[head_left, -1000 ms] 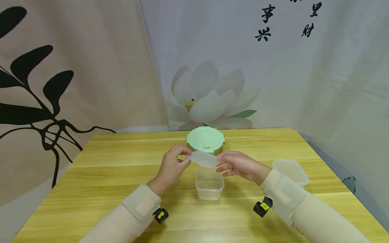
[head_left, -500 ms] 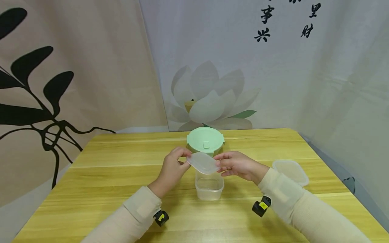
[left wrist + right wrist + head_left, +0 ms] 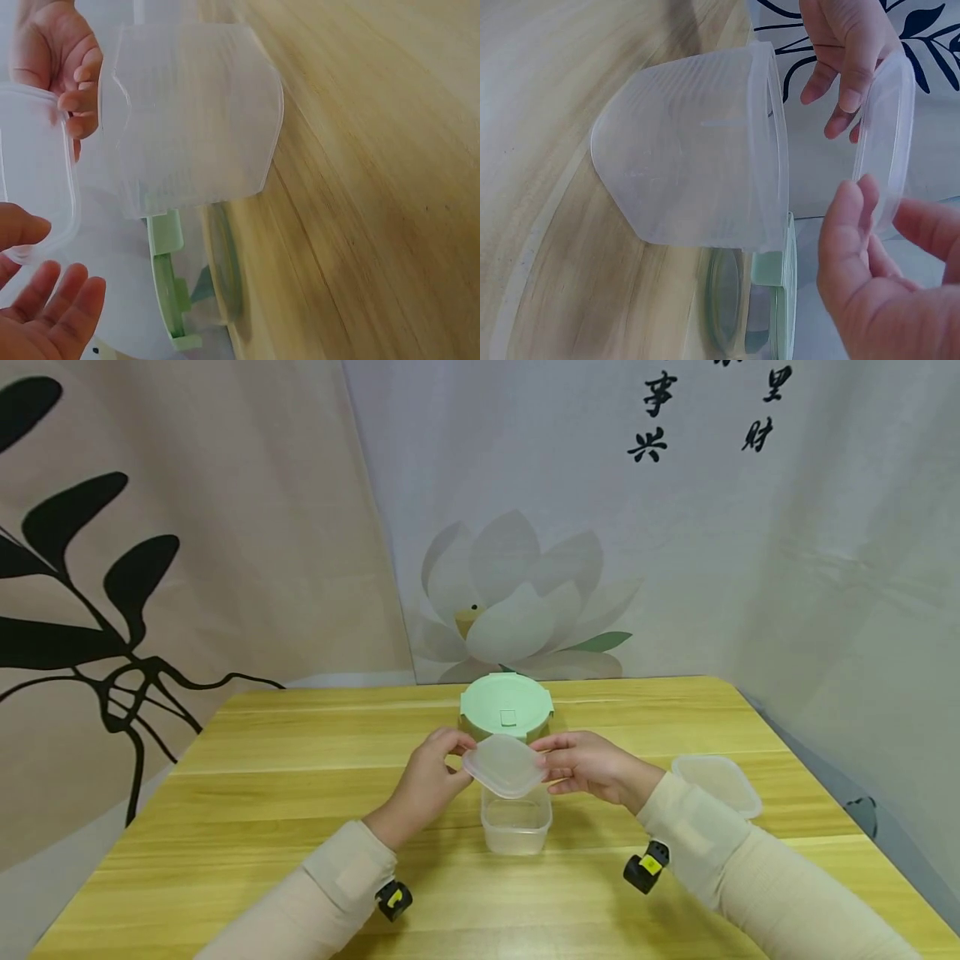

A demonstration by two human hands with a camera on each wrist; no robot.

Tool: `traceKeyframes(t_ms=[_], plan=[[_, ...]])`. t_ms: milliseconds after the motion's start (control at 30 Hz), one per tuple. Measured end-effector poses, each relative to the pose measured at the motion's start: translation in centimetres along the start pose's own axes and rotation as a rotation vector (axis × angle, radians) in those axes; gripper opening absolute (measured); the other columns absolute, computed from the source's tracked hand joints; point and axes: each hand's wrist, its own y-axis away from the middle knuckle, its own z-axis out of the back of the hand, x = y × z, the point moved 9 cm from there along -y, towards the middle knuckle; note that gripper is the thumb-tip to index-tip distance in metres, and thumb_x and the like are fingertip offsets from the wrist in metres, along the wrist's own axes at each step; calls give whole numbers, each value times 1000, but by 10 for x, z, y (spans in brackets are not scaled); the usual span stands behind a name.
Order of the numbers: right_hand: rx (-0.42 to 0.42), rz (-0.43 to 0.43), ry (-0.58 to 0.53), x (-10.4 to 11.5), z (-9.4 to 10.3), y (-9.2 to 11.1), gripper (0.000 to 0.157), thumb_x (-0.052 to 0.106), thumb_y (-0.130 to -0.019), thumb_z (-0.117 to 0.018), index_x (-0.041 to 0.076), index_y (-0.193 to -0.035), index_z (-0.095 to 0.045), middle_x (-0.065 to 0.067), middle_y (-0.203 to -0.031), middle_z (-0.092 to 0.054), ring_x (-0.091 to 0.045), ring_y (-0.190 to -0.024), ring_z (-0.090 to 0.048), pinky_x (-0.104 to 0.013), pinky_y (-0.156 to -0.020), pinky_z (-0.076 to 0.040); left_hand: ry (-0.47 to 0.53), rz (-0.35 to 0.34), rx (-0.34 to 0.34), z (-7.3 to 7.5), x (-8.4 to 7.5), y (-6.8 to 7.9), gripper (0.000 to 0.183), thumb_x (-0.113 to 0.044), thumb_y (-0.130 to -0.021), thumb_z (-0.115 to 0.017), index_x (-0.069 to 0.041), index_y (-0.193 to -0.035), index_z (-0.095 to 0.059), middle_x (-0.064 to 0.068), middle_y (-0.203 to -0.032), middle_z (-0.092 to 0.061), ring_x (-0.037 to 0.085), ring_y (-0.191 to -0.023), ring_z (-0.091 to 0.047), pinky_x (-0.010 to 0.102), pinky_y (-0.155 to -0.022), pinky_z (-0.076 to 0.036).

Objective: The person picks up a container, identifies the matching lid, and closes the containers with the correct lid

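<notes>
A translucent plastic lid (image 3: 504, 767) with rounded corners is held between both hands, above an uncovered clear plastic container (image 3: 516, 827) on the table. My left hand (image 3: 427, 777) pinches the lid's left edge between thumb and fingers. At the opposite edge, my right hand (image 3: 592, 768) grips the lid with thumb and fingertips. In the right wrist view the lid (image 3: 886, 135) is raised apart from the container's rim (image 3: 774, 150). The left wrist view shows the container (image 3: 191, 116) from the side, its walls see-through.
Behind the container stands a round box with a mint-green clip lid (image 3: 507, 703). A second translucent lid (image 3: 717, 785) lies on the wooden table (image 3: 300, 860) to the right, partly behind the right sleeve. A printed cloth (image 3: 525, 485) hangs beyond the table's far edge.
The lid has tilted so that its broad face shows more toward the head camera, and its near edge has come down slightly. Both hands keep hold of it and have shifted little.
</notes>
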Motion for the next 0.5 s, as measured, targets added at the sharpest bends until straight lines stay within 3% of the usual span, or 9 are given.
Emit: traceKeyframes(t_ms=[167,500], plan=[[-3,2,-17,1,1,0,40,5,-95,-54,-8,-132,-48,-4,-95,-64,-14,-81,-63,-26,-70,-56,-46,-13,25,-2,-1,0,23,8,-80,-69,-3,-99,-62,7,-101,-59,23,-92,-58,29,-66,-54],[6,13,-76,4,6,5,40,5,-97,-53,-9,-134,-46,-4,-93,-64,-12,-80,-64,-25,-69,-56,21,158,100,-6,12,0,36,6,-82,-70,-1,-116,-58,11,-112,-59,27,-98,-60,35,-77,-55]])
